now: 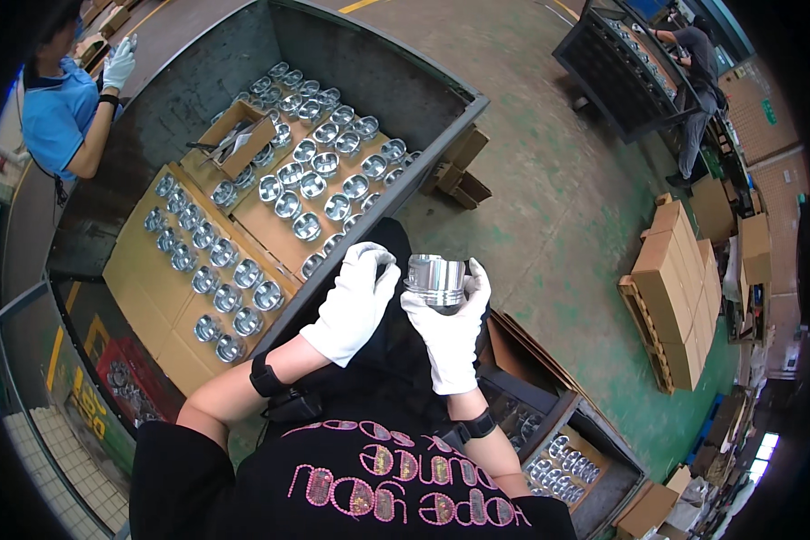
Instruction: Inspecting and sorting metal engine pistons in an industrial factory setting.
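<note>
My right hand (pixel 450 328), in a white glove, grips a shiny metal piston (pixel 436 279) in front of my body. The ring grooves show near the piston's lower end. Just left of it, my gloved left hand (pixel 355 301) is closed with its fingers curled in, apart from the piston. Whether anything sits between those fingers is hidden. Beyond my left hand stands a large grey metal bin (pixel 378 45). Rows of similar pistons (pixel 324 164) stand on cardboard sheets (pixel 157 301) inside it.
A small cardboard box (pixel 247 148) with tools lies among the pistons. A second bin (pixel 616 450) holding pistons is at my lower right. Stacked cartons (pixel 670 288) rest on a pallet. One person (pixel 63 117) stands at the far left, another (pixel 697 90) at the far right.
</note>
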Demonstrator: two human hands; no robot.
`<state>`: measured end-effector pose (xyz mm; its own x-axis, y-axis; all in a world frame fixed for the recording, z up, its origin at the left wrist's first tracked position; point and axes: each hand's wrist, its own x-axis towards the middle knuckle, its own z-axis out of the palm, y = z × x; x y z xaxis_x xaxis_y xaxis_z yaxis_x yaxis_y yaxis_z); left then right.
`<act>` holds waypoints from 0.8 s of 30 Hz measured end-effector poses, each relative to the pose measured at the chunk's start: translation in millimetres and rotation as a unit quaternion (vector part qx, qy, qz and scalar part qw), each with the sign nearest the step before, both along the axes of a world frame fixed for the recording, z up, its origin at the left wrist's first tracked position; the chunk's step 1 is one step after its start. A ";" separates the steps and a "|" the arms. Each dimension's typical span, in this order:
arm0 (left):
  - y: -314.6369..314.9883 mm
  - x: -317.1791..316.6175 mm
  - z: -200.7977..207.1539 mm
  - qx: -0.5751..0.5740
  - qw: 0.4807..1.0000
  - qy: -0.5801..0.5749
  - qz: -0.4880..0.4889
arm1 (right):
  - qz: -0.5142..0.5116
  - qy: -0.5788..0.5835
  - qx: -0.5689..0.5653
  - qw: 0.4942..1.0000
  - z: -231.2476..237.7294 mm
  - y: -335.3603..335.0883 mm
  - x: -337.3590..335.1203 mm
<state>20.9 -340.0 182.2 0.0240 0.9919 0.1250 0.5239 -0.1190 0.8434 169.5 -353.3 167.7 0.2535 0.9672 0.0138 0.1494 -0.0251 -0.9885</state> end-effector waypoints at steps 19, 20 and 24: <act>-4.2 14.4 53.7 0.136 0.988 0.036 -0.060 | 0.118 0.719 -0.141 0.671 31.6 7.8 5.9; -4.2 14.0 51.4 0.136 0.988 0.036 -0.060 | 0.102 0.670 -0.124 0.725 34.5 8.0 6.3; -7.2 12.1 44.0 0.127 0.990 0.041 -0.053 | 0.092 0.526 -0.077 0.842 41.5 6.0 2.6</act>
<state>33.0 -347.2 226.2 0.1460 0.9202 0.3633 0.5629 -0.3793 0.7344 172.1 -347.4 209.2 -0.1081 0.9612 -0.2537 -0.7919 -0.2376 -0.5626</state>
